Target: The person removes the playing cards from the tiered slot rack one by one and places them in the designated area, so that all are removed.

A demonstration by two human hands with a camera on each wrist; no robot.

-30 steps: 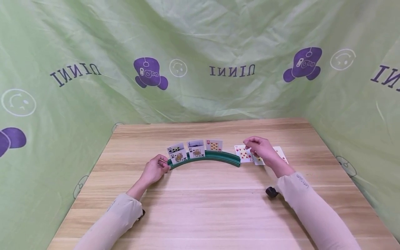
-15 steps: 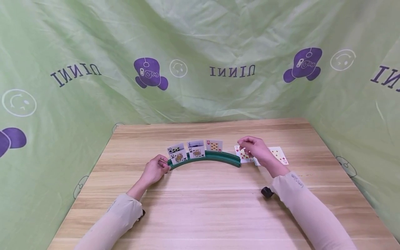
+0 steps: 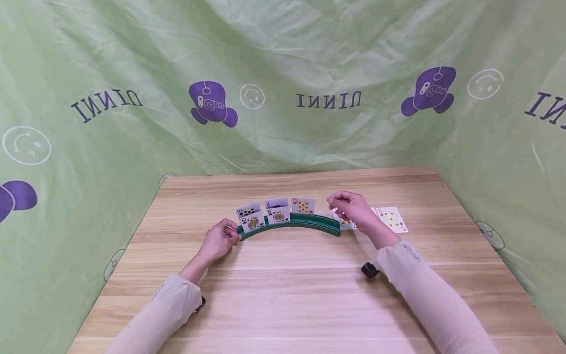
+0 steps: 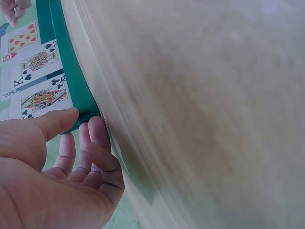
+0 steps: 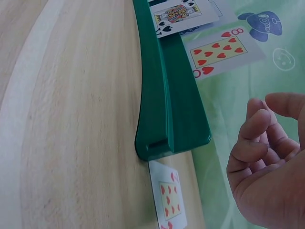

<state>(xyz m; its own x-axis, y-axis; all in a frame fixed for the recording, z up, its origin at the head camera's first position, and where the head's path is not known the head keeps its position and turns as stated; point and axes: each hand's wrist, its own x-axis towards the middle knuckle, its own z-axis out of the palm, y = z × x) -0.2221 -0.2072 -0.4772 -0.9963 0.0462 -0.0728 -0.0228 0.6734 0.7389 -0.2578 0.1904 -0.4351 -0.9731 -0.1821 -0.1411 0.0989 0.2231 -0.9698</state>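
My left hand (image 3: 219, 239) pinches the left end of a curved green card holder (image 3: 309, 221) between thumb and fingers. Playing cards stand upright in it: a queen of clubs (image 4: 43, 99) in front of a black ten (image 3: 248, 210), a king of spades (image 3: 278, 215) before another face card, and an eight of hearts (image 5: 219, 51) in the rear slot. Over a seven of hearts (image 5: 170, 195) lying by the holder's right end, my right hand (image 3: 355, 211) hovers with fingers loosely curled, thumb near the index fingertip, no card showing between them.
A five of diamonds (image 3: 391, 220) lies face up on the wooden table (image 3: 283, 295), right of my right hand. Another card beside it is mostly covered by that hand. Behind the table hangs a green printed cloth (image 3: 283, 137).
My right hand has moved left from the loose cards toward the holder's right end, uncovering the five of diamonds and covering more of the seven of hearts. My left hand stays put.
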